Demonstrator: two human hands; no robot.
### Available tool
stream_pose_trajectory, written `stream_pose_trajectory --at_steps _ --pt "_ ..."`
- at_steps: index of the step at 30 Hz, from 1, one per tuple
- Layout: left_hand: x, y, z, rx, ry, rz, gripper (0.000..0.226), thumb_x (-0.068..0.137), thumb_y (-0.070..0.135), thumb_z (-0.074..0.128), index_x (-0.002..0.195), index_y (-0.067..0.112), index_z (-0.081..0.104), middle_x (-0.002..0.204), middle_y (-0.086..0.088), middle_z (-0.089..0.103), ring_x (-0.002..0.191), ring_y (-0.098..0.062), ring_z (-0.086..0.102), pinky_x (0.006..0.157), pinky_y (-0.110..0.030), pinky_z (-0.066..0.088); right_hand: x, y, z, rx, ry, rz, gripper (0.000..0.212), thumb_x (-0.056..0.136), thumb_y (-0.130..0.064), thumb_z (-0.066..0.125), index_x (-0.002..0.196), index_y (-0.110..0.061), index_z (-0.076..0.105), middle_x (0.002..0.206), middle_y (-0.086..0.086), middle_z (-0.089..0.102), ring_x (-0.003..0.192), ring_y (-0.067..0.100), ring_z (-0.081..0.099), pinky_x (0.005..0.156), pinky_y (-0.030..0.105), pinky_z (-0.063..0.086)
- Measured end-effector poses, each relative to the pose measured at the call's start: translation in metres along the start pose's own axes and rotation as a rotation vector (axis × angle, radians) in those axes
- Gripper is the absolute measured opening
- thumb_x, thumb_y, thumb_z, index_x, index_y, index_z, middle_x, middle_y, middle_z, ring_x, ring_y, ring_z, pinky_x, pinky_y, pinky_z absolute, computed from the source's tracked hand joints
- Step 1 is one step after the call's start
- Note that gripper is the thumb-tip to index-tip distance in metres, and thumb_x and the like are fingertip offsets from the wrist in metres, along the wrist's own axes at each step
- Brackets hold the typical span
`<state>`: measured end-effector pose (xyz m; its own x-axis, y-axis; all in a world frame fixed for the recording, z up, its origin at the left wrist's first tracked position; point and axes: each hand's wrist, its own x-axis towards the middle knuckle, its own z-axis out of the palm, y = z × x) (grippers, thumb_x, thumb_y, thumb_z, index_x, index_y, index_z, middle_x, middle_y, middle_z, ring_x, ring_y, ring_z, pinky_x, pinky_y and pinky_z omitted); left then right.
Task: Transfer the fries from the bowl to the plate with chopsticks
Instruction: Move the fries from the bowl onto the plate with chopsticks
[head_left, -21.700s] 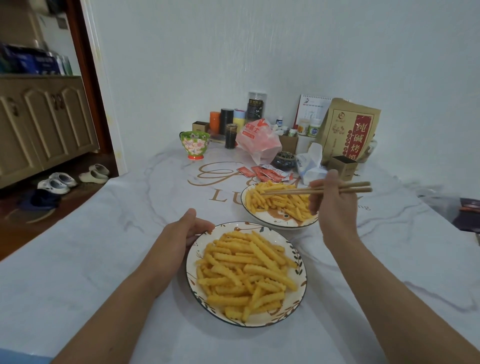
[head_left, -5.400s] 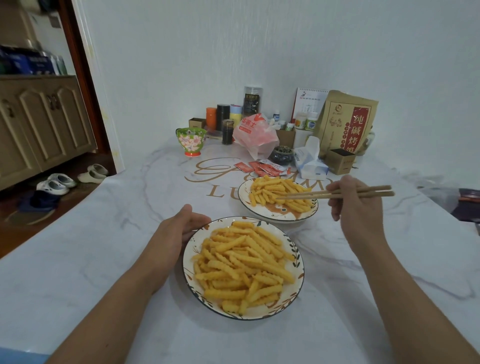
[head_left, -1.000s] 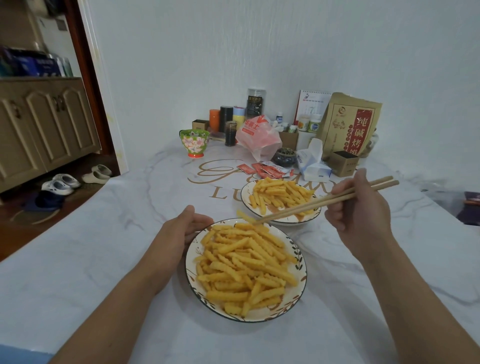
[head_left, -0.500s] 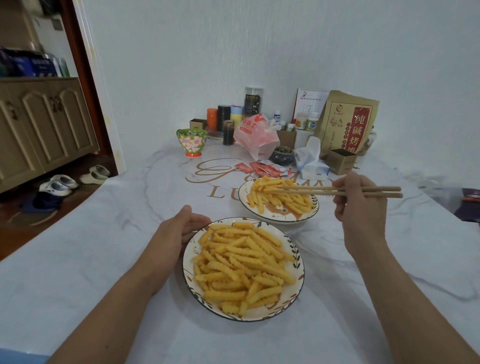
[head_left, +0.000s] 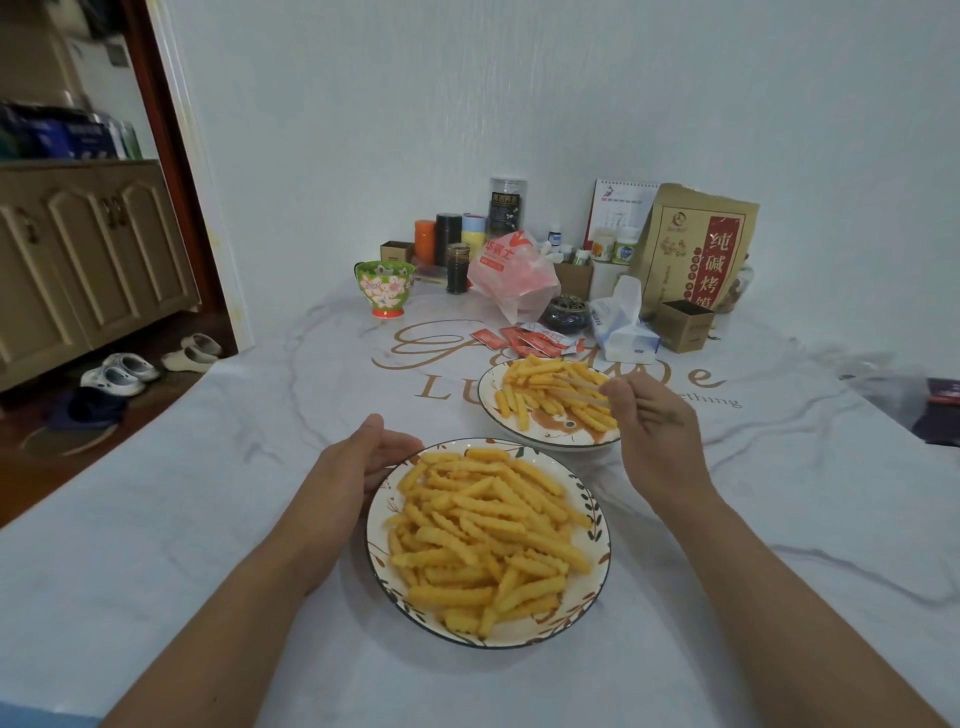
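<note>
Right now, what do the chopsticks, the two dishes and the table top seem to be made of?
Chopsticks: probably bare wood or bamboo; pale tan and matte, though blurred here.
Near dish and far dish: likely glazed ceramic; glossy white with painted leaves and a dark rim.
Table top: marble-look white with grey veins and gold lettering, so perhaps a printed cover rather than stone.

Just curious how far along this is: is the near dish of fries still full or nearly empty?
Full: crinkle fries heap across almost the whole near dish, with only its rim bare.
</note>
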<state>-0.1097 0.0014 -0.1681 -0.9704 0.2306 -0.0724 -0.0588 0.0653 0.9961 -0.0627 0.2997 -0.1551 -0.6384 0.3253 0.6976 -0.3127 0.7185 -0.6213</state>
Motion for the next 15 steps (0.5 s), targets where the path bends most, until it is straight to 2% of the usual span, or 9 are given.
stream_pose_trajectory --at_steps 4,7,9,11,13,15 --pt "0.0 0.001 0.0 0.006 0.01 0.006 0.06 0.11 0.049 0.028 0.108 0.017 0.078 0.109 0.003 0.08 0.108 -0.018 0.074 0.109 -0.047 0.049 0.002 -0.004 0.002 0.012 0.046 0.04 0.055 0.099 -0.059 0.04 0.086 -0.013 0.066 0.074 -0.003 0.062 0.075 0.023 0.06 0.065 0.045 0.049" --pt "0.0 0.001 0.0 0.009 0.01 0.002 0.06 0.11 0.049 0.028 0.108 0.017 0.078 0.109 0.003 0.08 0.108 -0.018 0.074 0.11 -0.048 0.049 0.006 -0.008 -0.003 0.082 0.1 0.137 0.044 0.099 -0.055 0.042 0.083 -0.023 0.067 0.069 -0.015 0.063 0.071 0.023 0.062 0.061 0.047 0.051" --pt "0.0 0.001 0.0 0.01 0.011 -0.002 0.06 0.11 0.05 0.028 0.108 0.018 0.079 0.109 0.004 0.08 0.109 -0.018 0.074 0.11 -0.048 0.049 0.006 -0.013 -0.009 0.145 0.139 0.177 0.039 0.104 -0.045 0.043 0.08 -0.025 0.066 0.063 -0.011 0.059 0.061 0.016 0.056 0.054 0.035 0.048" --pt "-0.001 0.001 0.0 0.011 0.009 -0.002 0.06 0.11 0.05 0.028 0.108 0.018 0.079 0.109 0.004 0.08 0.109 -0.018 0.074 0.11 -0.048 0.049 0.006 -0.021 -0.015 0.237 0.192 0.248 0.041 0.108 -0.036 0.042 0.079 -0.019 0.065 0.065 -0.002 0.058 0.054 0.012 0.052 0.049 0.024 0.044" --pt "-0.001 0.002 0.001 0.011 0.008 0.001 0.06 0.11 0.049 0.028 0.108 0.018 0.078 0.108 0.005 0.08 0.107 -0.017 0.074 0.109 -0.046 0.049 0.007 -0.026 -0.022 0.347 0.258 0.366 0.048 0.109 -0.039 0.039 0.078 -0.013 0.066 0.061 0.005 0.055 0.048 0.013 0.049 0.043 0.024 0.044" --pt "-0.002 0.002 0.002 0.006 0.008 0.003 0.059 0.11 0.049 0.028 0.108 0.017 0.078 0.108 0.004 0.08 0.105 -0.015 0.075 0.107 -0.044 0.05 0.009 -0.028 -0.026 0.416 0.297 0.448 0.054 0.108 -0.043 0.038 0.075 -0.011 0.066 0.054 0.003 0.054 0.044 0.015 0.048 0.04 0.027 0.043"
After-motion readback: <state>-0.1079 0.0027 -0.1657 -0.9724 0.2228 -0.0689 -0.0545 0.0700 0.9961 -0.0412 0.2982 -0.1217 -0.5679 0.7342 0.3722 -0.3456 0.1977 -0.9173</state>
